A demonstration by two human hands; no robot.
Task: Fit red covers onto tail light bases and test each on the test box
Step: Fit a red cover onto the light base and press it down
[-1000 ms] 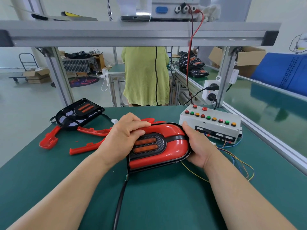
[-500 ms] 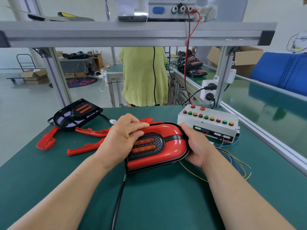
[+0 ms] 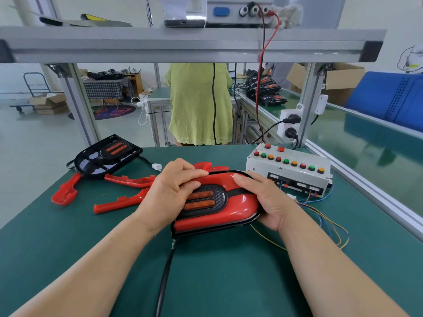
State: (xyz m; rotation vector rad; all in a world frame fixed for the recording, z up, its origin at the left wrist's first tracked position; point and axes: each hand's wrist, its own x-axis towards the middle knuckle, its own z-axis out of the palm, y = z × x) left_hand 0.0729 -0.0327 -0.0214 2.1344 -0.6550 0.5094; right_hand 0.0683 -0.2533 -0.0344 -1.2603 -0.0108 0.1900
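Observation:
A tail light with a red cover (image 3: pixel 219 216) on its black base lies tilted in the middle of the green table (image 3: pixel 229 282). My left hand (image 3: pixel 170 191) grips its left end, fingers curled over the top edge. My right hand (image 3: pixel 263 197) holds its right end, thumb on top of the cover. A black cable (image 3: pixel 163 284) runs from the light toward me. The white test box (image 3: pixel 289 171) with coloured buttons stands just right of the light. A bare black base (image 3: pixel 106 155) lies at the back left.
Several loose red covers (image 3: pixel 124 201) lie left of my hands. Coloured wires (image 3: pixel 329 225) trail from the test box across the table's right side. An aluminium frame crosses overhead, and a person in a green shirt (image 3: pixel 199 104) stands behind the table.
My right thumb has moved up onto the top of the red cover. The left hand and the light stay in place.

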